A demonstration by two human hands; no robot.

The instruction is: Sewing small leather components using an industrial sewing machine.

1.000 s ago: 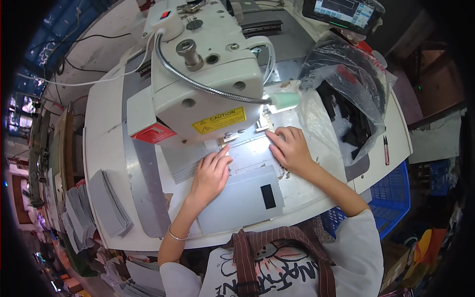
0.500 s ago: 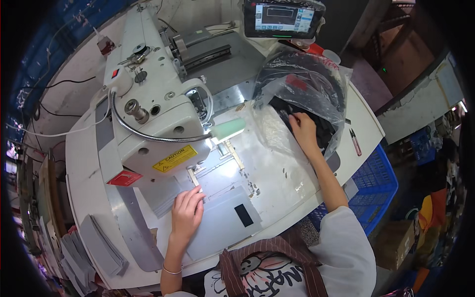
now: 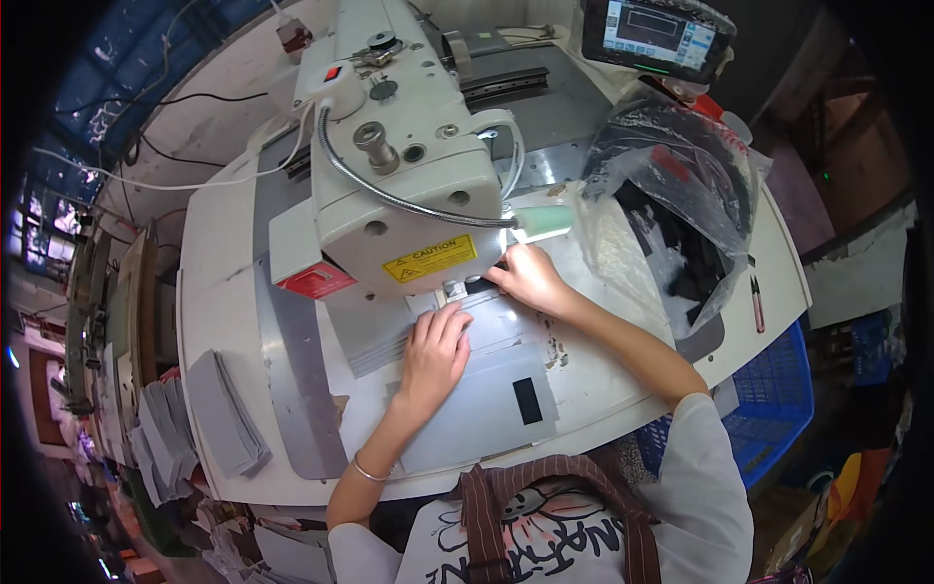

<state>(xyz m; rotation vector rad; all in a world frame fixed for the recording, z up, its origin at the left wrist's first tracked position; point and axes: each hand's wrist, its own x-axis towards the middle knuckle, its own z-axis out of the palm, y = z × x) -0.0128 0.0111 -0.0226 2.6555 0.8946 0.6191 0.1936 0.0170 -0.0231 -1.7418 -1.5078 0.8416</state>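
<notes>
Under the head of a white industrial sewing machine (image 3: 409, 209), my right hand (image 3: 530, 280) pinches a small black fabric piece (image 3: 481, 286) at the metal clamp. My left hand (image 3: 436, 352) lies with fingers stretched out, its fingertips at the near end of the clamp's left arm. A grey flat sheet (image 3: 472, 409) lies in front of the machine, partly beneath my left hand. Near its right side sits a black rectangular patch (image 3: 526, 401). The machine head and my fingers hide part of the clamp.
A clear plastic bag (image 3: 671, 195) of black pieces stands at the right. Beyond it are thread snips (image 3: 757, 304) and a blue basket (image 3: 778, 399). Stacked grey sheets (image 3: 226, 414) lie left. A green-tipped lamp (image 3: 543, 222) and a control screen (image 3: 657, 37) stand above.
My right hand has moved left from the plastic bag to the clamp, bringing a black fabric piece. My left hand stays by the clamp. The whole view has shifted.
</notes>
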